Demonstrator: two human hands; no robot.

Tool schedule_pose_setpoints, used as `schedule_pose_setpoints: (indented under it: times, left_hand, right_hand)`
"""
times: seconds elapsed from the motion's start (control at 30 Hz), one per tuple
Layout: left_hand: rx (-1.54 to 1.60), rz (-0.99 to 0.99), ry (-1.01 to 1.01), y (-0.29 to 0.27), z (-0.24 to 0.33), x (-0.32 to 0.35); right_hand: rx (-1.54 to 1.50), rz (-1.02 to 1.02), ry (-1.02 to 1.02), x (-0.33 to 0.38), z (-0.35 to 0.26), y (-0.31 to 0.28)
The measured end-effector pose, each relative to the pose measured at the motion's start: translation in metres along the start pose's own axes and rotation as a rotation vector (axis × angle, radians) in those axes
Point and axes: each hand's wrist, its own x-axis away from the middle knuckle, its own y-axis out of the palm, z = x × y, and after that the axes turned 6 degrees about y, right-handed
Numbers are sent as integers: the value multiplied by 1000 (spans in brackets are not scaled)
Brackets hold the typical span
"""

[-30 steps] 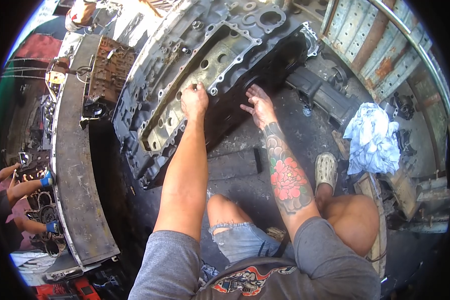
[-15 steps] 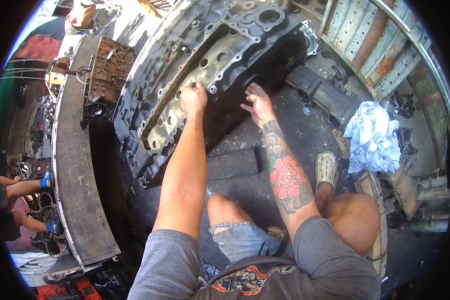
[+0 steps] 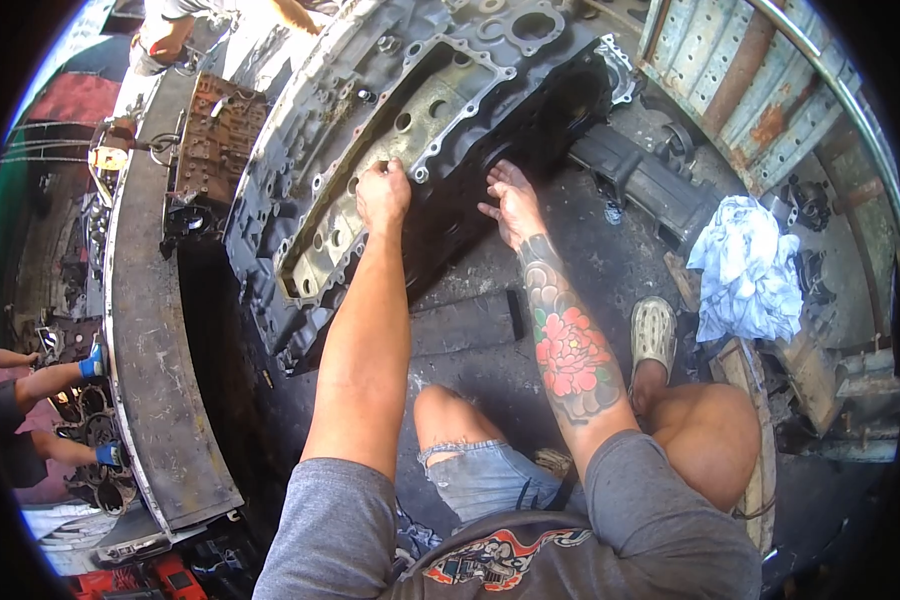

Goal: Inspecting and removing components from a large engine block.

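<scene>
While the big grey engine casing (image 3: pixel 390 130) lies tilted on the oily floor (image 3: pixel 470 350), its long axis running from lower left to upper right, the left hand (image 3: pixel 382 195) is fisted over its near flange. The right hand (image 3: pixel 515 205), fingers loosely spread, touches the casing's dark side, just right. A pale rag (image 3: pixel 745 270) lies well apart

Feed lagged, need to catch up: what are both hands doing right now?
Left hand: closed in a fist on the rim of the engine casing.
Right hand: open, fingers spread against the casing's dark side, holding nothing.
</scene>
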Motion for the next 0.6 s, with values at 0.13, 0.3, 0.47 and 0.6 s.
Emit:
schedule_pose_setpoints:
  times: [0.13,0.3,0.47,0.6]
  left_hand:
    - [1,10,8,1,-3,-2]
    - [8,-1,-4,1,-2,-2]
    - [5,-12,-8,0,1,-1]
    - [2,-15,-16,0,0,-1]
  right_hand:
    - [14,-17,3,1,-1,1]
    - [-9,6,-4,-3,2,-2]
    - [-3,-1,-11,-5,3,-4]
    - [-31,-14,-10,-4,2,-3]
